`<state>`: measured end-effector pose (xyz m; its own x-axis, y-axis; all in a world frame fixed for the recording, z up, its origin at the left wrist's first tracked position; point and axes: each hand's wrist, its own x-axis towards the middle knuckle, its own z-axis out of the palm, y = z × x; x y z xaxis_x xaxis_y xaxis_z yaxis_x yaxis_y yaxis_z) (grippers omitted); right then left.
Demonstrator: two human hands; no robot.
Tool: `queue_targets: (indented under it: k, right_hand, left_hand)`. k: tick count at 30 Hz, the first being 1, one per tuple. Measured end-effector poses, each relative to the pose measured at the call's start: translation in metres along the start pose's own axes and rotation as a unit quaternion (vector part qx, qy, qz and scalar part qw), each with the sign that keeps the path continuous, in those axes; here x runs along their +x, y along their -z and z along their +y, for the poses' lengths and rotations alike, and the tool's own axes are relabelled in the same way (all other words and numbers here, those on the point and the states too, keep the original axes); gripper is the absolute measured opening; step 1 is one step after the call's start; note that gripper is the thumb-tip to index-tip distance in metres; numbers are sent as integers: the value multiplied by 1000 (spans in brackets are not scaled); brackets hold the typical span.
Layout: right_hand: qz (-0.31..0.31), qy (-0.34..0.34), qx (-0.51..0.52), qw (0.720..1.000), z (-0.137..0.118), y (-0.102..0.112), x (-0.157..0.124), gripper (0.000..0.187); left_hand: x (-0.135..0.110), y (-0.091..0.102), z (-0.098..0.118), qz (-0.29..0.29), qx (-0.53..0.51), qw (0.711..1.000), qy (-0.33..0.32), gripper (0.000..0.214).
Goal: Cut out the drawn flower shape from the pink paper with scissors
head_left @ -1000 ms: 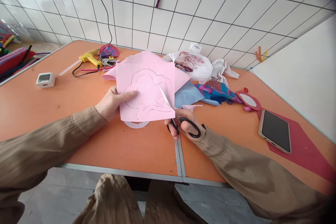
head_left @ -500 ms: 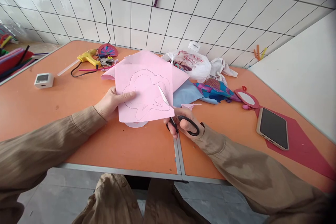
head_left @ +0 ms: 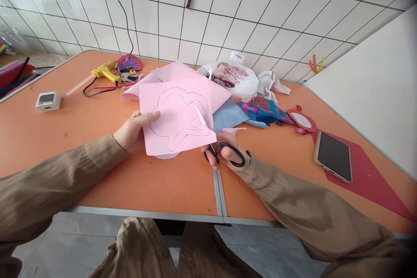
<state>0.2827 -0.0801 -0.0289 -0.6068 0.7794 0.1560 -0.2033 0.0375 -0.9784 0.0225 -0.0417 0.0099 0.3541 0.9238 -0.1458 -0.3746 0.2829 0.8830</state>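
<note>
- pink sheet (head_left: 179,104) is hanging above the worktop (head_left: 182,186), between our two hands, its drawn curving outlines facing us.
- our left hand (head_left: 133,132) is pinching its left edge, thumb lying on top; the other fingers are hiding behind it, so we cannot tell how firmly they are pressing.
- our right hand (head_left: 228,150) is gripping the scissors (head_left: 202,117) by the black loops, fingers curling around them; one blade is lying across the sheet's front near its lower right, and the other we are not seeing.
- straying off the line is looking like the main risk: the blade is crossing drawn marks, so closing it at this slant could be nicking inside the outline.
- sagging is another: we are supporting only one side, so the free right part could be folding between the blades instead of parting cleanly.
- our left thumb is resting near the outline too, so turning the sheet carelessly could be bringing it close to the steel.
- counting the things, we are seeing one drawn-on sheet, one pair of scissors, one larger pink piece (head_left: 221,93) just behind, and one pink scrap (head_left: 232,130).
- farther off, we are counting one yellow glue gun (head_left: 107,74), one white box (head_left: 48,102), one plastic bag (head_left: 244,80), and one phone (head_left: 334,156) lying on one red sheet (head_left: 374,189).
</note>
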Motion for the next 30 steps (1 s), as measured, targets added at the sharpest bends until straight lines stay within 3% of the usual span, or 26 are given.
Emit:
queue_targets:
  k: [4, 9, 15, 21, 30]
  right_hand:
    - [-1, -3, 0, 1000, 0, 0, -1, 61]
    - [-4, -1, -4, 1000, -1, -1, 0, 60]
    - [-9, -5, -22, 1000, -3, -1, 1, 59]
    - [-32, -18, -24, 999, -5, 0, 1, 61]
    - [-41, -35, -34, 998, -8, -1, 0, 63]
  left_hand:
    - [2, 0, 3, 0, -22, 1000, -8, 41]
    - [1, -1, 2, 41, 21, 999, -15, 31]
    - [-1, -5, 0, 13, 33, 999, -32, 38]
    - [-3, -9, 5, 28, 44, 996, -66, 42]
    - [-2, -6, 6, 13, 10, 1000, 15, 32]
